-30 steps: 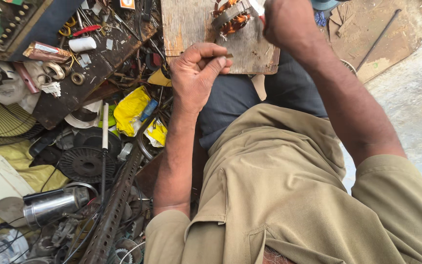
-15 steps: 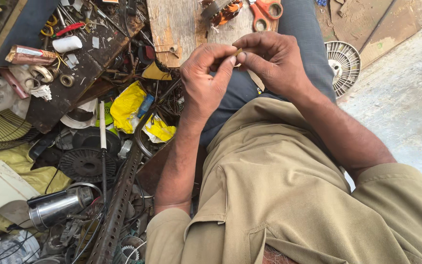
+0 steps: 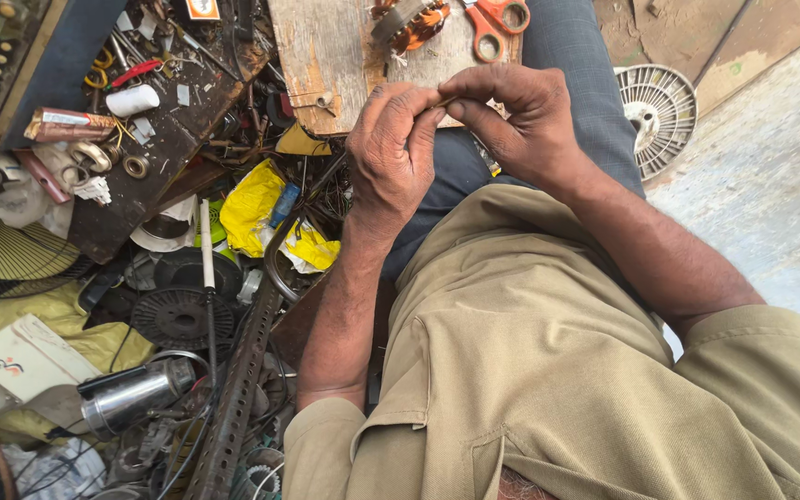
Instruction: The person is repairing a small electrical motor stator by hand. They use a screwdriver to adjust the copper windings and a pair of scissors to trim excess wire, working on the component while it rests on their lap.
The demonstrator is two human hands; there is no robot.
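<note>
My left hand (image 3: pixel 391 153) and my right hand (image 3: pixel 516 120) meet over my lap, fingertips pinched together on a small thin piece (image 3: pixel 444 102) that I cannot make out clearly. Just beyond them a worn wooden board (image 3: pixel 326 56) rests on my knee. On it lie a copper-wound motor stator (image 3: pixel 406 20) and orange-handled scissors (image 3: pixel 493 20). I wear a khaki shirt and dark trousers.
Left of me is a heap of scrap: a dark board (image 3: pixel 168 139) with rings and small parts, yellow plastic wrappers (image 3: pixel 252 208), a black wire spool (image 3: pixel 178 315), a perforated metal bar (image 3: pixel 238 398), a metal cylinder (image 3: pixel 136 393). A white fan disc (image 3: pixel 656 116) lies at right on concrete.
One second ago my right hand reached up to the board near the stator. It has come back down, and both hands now pinch together over my lap.
</note>
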